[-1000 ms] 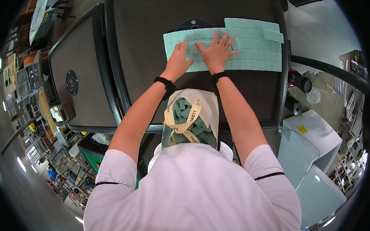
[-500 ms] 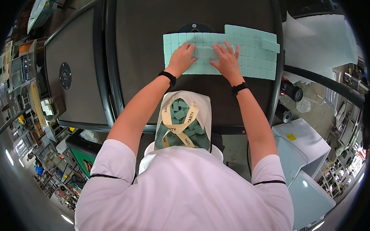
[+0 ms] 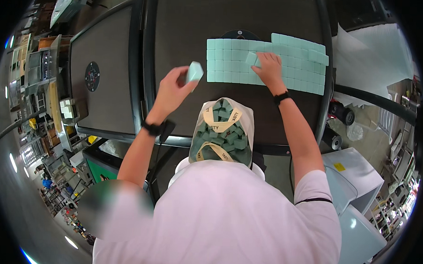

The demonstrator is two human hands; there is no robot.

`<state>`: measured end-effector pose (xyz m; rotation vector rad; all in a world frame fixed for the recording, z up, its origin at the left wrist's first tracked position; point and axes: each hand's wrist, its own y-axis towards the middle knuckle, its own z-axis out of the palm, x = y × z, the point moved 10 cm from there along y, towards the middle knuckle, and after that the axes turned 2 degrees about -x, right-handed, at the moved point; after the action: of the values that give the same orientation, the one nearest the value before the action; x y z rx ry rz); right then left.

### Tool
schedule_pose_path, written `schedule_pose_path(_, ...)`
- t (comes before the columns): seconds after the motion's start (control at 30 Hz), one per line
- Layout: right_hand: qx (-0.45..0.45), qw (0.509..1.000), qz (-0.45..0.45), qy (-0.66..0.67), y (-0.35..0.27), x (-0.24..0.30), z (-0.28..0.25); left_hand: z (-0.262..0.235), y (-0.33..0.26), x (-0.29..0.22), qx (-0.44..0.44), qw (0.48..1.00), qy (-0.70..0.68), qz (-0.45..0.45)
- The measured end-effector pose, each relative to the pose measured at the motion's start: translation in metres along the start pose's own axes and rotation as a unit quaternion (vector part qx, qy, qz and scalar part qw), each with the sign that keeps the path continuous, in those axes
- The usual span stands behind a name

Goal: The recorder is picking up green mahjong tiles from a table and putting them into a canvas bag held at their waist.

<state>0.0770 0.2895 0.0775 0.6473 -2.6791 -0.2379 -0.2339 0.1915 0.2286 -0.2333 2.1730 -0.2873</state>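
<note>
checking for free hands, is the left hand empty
No, the left hand holds a pale green block above the table.

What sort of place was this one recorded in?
Probably a warehouse or second-hand furniture and appliance shop: two dark, black-rimmed tables, one bearing pale green tiles, a boxy white appliance at right, and goods crowded along the left.

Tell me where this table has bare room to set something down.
Bare: the dark brown tabletop beyond the square mint-green block rows and round black plate, and the strip left of the rows toward the straight black left rim. Crowded: that strip's near part, where the left hand holds a small mint-green block; the rows, under the right hand.
</note>
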Motion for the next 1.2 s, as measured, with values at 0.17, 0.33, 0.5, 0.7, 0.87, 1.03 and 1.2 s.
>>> schedule_pose_path(0.17,0.069,0.924,0.235,0.294,-0.055,0.011,-0.081,0.017,-0.122,-0.035,0.311,0.927,-0.141,-0.158)
schedule_pose_path(0.33,0.223,0.844,0.27,0.406,-0.104,0.1,-0.179,0.095,-0.162,-0.024,0.237,0.951,0.171,0.099)
schedule_pose_path(0.5,0.22,0.924,0.167,0.266,-0.106,0.179,-0.227,0.114,-0.154,-0.019,0.061,0.94,0.332,0.056)
schedule_pose_path(0.7,0.175,0.963,0.062,0.196,-0.142,0.225,-0.194,0.129,-0.184,0.003,0.185,0.931,0.295,0.111)
schedule_pose_path(0.87,0.14,0.962,-0.001,0.236,-0.143,0.22,-0.2,0.09,-0.191,-0.037,0.315,0.945,0.059,0.073)
schedule_pose_path(1.03,-0.055,0.971,0.062,0.224,-0.096,0.132,-0.23,0.017,-0.135,-0.001,0.105,0.984,-0.145,-0.009)
schedule_pose_path(1.2,-0.155,0.974,0.146,0.078,-0.066,-0.012,-0.197,-0.008,-0.078,0.044,-0.021,0.988,-0.15,-0.02)
